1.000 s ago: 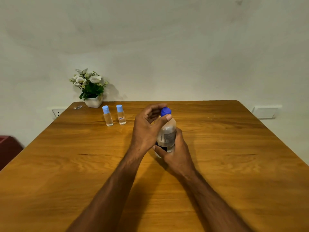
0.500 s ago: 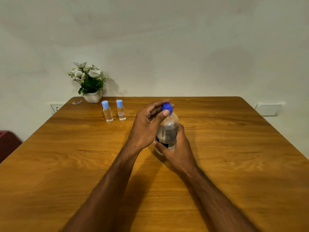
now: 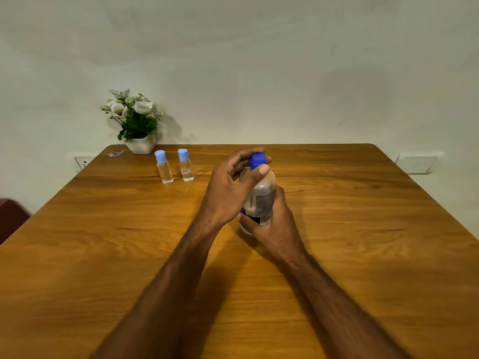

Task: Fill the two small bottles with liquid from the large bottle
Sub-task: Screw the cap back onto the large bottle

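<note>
Nearest the camera, two bare forearms enter from 6 o'clock and converge toward the centre of the wooden bench (image 3: 363, 229).

The right hand (image 3: 274, 226) wraps the lower body of the large bottle (image 3: 261, 198), fingers curled round its labelled section from the 5 o'clock side; the thumb lies across the dark lower edge of the label. The bottle is clear, holds clear liquid and tilts slightly, neck leaning toward 1 o'clock. Whether its base touches the bench cannot be told, as the hand covers it.

The left hand (image 3: 228, 187) comes in from 7 o'clock and closes on the blue cap (image 3: 258, 159) at the bottle's top: the thumb presses the near side of the cap, and the curled fingers (image 3: 242, 158) reach round its far side. The cap sits on the neck.

Farther off, at 11 o'clock from the large bottle and well apart from it, two small bottles stand upright just beside each other, both with light-blue caps on. The left small bottle (image 3: 164, 168) is plain; the right small bottle (image 3: 186, 167) carries a small label. Both are clear; their fill level cannot be judged.

Beyond them, at the far left corner of the bench against the wall, stands a white pot of white flowers (image 3: 134, 117). A small flat item (image 3: 115, 153) lies at the corner, too small to identify. A wall socket (image 3: 83, 161) shows at 10 o'clock, a wall plate (image 3: 418, 163) at 2 o'clock.
</note>
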